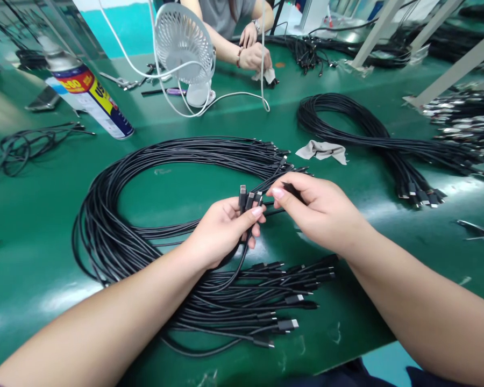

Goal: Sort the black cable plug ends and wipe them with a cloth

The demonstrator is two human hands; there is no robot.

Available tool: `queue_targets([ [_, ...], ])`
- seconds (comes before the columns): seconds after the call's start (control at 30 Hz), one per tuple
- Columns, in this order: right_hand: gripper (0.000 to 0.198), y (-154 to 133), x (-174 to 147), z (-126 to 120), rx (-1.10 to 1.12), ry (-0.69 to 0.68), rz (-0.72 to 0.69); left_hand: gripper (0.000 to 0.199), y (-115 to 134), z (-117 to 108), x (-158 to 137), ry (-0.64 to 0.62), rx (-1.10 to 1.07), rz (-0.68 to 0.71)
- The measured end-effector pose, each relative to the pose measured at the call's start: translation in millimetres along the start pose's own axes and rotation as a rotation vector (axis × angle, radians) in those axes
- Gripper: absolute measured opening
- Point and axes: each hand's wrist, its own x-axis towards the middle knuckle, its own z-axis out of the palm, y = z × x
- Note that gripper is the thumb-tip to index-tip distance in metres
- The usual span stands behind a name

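My left hand (226, 228) is closed around several black USB cables, and their connectors (250, 200) with metal tips stick up between thumb and fingers. Just to the right, my right hand (318, 212) is in a pinch, its fingertips close to those connectors. A small black piece (293, 191) shows inside its curled fingers; its kind is not clear. Beneath both hands lies a large looped bundle of black cables (105, 215). One set of its ends points right along the near side, the other set ends behind my right hand.
A crumpled grey cloth (322, 151) lies behind my right hand, beside another cable bundle (347, 118). A white fan (184, 45) and a spray can (91, 94) stand at the back left. Tweezers (478, 230) lie at right. Across the table a co-worker's hands (254, 56) hold a cloth.
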Motion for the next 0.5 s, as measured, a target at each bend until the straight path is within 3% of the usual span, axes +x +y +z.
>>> queue_targets([
  [0.2,0.016,5,1,1,0.020,-0.003,0.023,0.022,-1,-1,0,-0.083,-0.105,-0.012],
  [0.5,0.015,-6,-2,0,0.111,-0.014,-0.113,0.022,2,-1,-3,-0.224,-0.182,0.018],
])
